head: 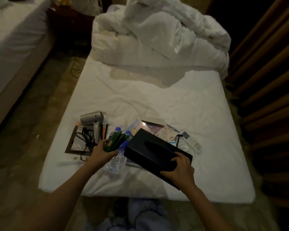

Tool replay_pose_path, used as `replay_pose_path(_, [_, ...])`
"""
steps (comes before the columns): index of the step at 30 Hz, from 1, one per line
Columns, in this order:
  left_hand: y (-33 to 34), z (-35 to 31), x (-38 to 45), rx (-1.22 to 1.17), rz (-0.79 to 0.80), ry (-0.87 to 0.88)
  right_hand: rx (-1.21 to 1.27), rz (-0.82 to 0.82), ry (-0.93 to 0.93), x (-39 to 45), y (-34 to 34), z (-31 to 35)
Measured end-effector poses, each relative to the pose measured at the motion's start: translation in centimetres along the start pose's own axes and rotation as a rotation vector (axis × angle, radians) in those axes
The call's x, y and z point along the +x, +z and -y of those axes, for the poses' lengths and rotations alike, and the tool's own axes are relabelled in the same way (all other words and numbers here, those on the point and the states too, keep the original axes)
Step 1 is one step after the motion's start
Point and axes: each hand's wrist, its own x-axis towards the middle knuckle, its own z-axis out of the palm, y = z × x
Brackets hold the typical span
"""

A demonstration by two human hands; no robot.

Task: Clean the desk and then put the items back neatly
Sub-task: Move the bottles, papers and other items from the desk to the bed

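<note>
Right hand (178, 170), lower centre-right, fingers curled gripping black tissue box (150, 149); left hand (102, 151), centre, pinches green packets (116, 140) above water bottles (116, 161) on bed (157, 100).

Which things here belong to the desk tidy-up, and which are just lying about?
Job: black tissue box in right hand; green packets in left hand; hairdryer; water bottles; booklets.
Lying about: duvet; curtain; other bed.
</note>
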Motion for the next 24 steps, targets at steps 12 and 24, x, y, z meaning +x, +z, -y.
replay_pose_path(12, [-4.9,-5.3,8.4,-0.106,-0.139,-0.098,-0.058,0.131,-0.206,18.9,-0.3,7.2])
replay_pose_path(24, [-6.6,-6.8,19.5,-0.164,-0.16,-0.197,-0.237,0.248,-0.303,30.3,1.6,14.0])
